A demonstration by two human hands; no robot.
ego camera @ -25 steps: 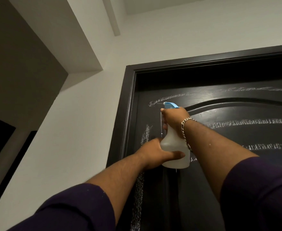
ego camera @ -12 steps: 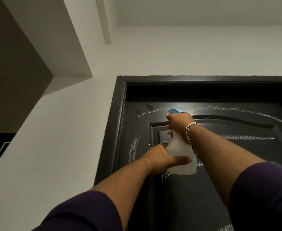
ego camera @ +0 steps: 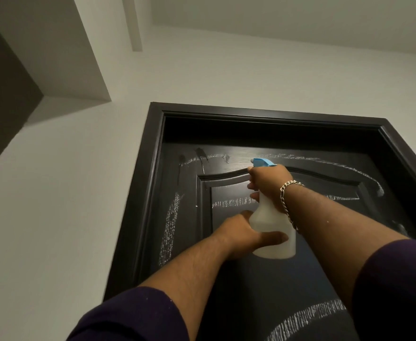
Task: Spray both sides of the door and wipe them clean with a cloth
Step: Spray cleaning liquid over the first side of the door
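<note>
both hands were on the spray bottle (ego camera: 272,232), held up high against the door (ego camera: 251,279). off to the left of my left hand (ego camera: 239,233), chalky streaks (ego camera: 171,232) ran down the dark panel. that hand cupped the base, thumb laid across the front. the bottle looked like thin, cloudy plastic, light and a bit squashy by my guess, likely slick if wet, so supporting it from below seemed wise. my right hand (ego camera: 268,185) wrapped the neck under the blue trigger head (ego camera: 263,162), fingers curled at the lever. right of it, more streaks curved across the door.
</note>
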